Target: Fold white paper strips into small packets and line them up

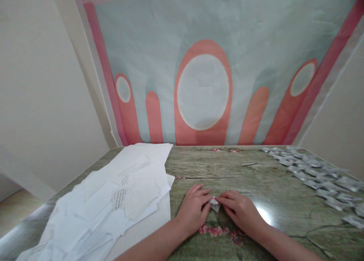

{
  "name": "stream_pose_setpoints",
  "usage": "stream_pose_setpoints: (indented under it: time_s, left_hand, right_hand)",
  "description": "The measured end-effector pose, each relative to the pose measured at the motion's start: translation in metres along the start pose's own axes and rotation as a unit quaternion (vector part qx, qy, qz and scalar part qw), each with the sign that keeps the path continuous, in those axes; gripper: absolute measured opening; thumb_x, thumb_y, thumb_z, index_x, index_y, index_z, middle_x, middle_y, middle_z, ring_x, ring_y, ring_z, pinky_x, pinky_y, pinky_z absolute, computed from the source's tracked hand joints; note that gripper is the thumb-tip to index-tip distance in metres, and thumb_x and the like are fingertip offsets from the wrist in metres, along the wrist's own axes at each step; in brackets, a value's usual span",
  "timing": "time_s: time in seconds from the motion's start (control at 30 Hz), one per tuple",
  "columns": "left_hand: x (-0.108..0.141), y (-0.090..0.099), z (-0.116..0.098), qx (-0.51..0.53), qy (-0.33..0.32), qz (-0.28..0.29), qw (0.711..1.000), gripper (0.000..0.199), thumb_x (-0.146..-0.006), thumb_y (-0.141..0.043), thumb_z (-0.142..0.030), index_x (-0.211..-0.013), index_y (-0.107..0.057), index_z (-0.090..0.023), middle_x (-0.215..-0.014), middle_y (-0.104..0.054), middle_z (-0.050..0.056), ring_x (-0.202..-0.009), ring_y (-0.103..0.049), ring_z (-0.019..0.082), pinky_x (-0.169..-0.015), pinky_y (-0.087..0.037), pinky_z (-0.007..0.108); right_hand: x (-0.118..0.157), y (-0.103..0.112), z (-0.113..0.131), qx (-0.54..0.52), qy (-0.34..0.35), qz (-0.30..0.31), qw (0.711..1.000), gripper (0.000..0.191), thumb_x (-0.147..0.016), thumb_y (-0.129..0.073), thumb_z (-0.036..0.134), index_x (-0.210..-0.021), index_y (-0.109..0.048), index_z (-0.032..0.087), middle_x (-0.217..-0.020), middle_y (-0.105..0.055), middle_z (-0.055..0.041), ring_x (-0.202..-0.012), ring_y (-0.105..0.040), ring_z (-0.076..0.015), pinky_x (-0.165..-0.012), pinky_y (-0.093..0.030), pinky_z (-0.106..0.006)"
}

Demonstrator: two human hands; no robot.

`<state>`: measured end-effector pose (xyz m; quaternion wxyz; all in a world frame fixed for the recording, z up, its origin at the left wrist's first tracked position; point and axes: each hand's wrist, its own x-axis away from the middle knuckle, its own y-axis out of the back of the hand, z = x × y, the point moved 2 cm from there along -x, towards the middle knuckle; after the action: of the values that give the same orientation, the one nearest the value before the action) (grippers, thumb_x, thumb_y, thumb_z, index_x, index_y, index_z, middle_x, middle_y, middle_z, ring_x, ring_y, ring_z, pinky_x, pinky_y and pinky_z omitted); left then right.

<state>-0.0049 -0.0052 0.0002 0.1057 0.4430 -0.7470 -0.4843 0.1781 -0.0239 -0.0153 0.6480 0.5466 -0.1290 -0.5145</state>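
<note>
A small folded piece of white paper lies on the table between my two hands. My left hand holds its left side, fingers bent and thumb close to the near edge. On the other side, my right hand pinches the paper's right edge with thumb and forefinger. The fingers cover part of the paper, so its full shape is hidden. Left of my left hand is a heap of loose white paper sheets and scraps, some with printed text.
The wood-patterned table has pink flower prints and a bright reflection right of my right hand. Rows of several small folded paper pieces lie along its right side. A wall covering with coral arches stands behind the far edge.
</note>
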Motion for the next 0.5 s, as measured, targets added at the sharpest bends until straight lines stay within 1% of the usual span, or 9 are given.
stream_pose_setpoints:
  time_s: [0.13, 0.27, 0.4, 0.5]
  left_hand:
    - [0.0023, 0.0012, -0.0018, -0.055, -0.024, 0.004, 0.998, 0.032, -0.084, -0.050, -0.018, -0.113, -0.059, -0.027, -0.123, -0.055, 0.004, -0.125, -0.035, 0.024, -0.106, -0.023, 0.047]
    - [0.0041, 0.0055, -0.0053, -0.090, -0.037, 0.032, 0.995, 0.034, -0.086, -0.049, -0.030, -0.120, -0.054, -0.027, -0.129, -0.048, 0.005, -0.128, -0.029, 0.026, -0.106, -0.021, 0.049]
    - [0.0065, 0.0075, -0.0072, -0.112, -0.045, 0.057, 0.991, 0.042, -0.087, -0.047, -0.041, -0.126, -0.047, -0.025, -0.135, -0.042, 0.007, -0.131, -0.024, 0.028, -0.106, -0.021, 0.049]
    - [0.0084, 0.0073, -0.0097, -0.126, -0.047, 0.063, 0.989, 0.048, -0.086, -0.046, -0.046, -0.128, -0.044, -0.024, -0.139, -0.037, 0.008, -0.132, -0.021, 0.029, -0.106, -0.020, 0.048]
  right_hand:
    - [-0.0010, 0.0015, 0.0014, 0.034, 0.024, 0.007, 0.999, 0.038, -0.081, -0.042, 0.007, -0.105, -0.064, 0.026, -0.092, -0.064, -0.0053, -0.086, -0.057, -0.0186, -0.076, -0.046, -0.031]
    - [-0.0013, -0.0008, 0.0004, 0.068, 0.036, 0.034, 0.996, 0.037, -0.080, -0.043, 0.004, -0.103, -0.064, 0.024, -0.096, -0.062, -0.0057, -0.088, -0.055, -0.0194, -0.077, -0.044, -0.032]
    - [0.0013, -0.0029, 0.0043, 0.127, 0.049, 0.058, 0.989, 0.030, -0.081, -0.050, 0.008, -0.105, -0.062, 0.021, -0.096, -0.060, -0.0062, -0.086, -0.053, -0.0211, -0.074, -0.044, -0.034]
    - [0.0038, -0.0033, 0.0103, 0.173, 0.051, 0.063, 0.982, 0.030, -0.080, -0.054, 0.009, -0.108, -0.059, 0.018, -0.096, -0.059, -0.0074, -0.087, -0.053, -0.0222, -0.075, -0.044, -0.035]
